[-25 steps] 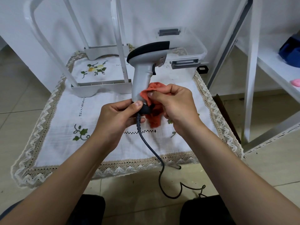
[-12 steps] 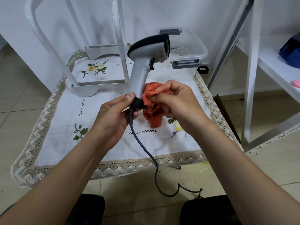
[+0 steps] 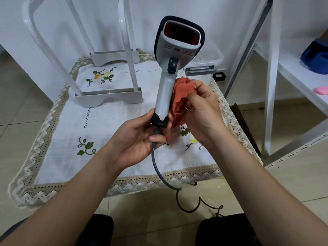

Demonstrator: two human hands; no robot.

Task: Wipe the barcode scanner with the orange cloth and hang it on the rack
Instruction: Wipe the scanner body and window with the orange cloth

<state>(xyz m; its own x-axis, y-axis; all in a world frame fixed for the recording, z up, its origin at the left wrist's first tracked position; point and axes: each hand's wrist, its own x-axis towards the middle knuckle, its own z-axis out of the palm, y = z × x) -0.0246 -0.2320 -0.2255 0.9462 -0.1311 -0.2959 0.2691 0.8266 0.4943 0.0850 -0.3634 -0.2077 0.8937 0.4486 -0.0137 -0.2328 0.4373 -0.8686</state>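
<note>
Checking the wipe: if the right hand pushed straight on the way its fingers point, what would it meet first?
Probably the orange cloth bunched in the right hand, then the barcode scanner handle beside it.

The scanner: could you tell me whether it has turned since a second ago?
Yes. The scanner has swung around in the left hand: its head, side-on toward the clear bin before, now shows its red window to the camera.

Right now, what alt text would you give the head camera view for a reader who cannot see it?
A person's left hand holds a grey barcode scanner upright by its base, window facing the camera, while the right hand presses an orange cloth against its handle. Behind, a white rack stands on an embroidered tablecloth; the scanner's cable trails to the floor.
</note>
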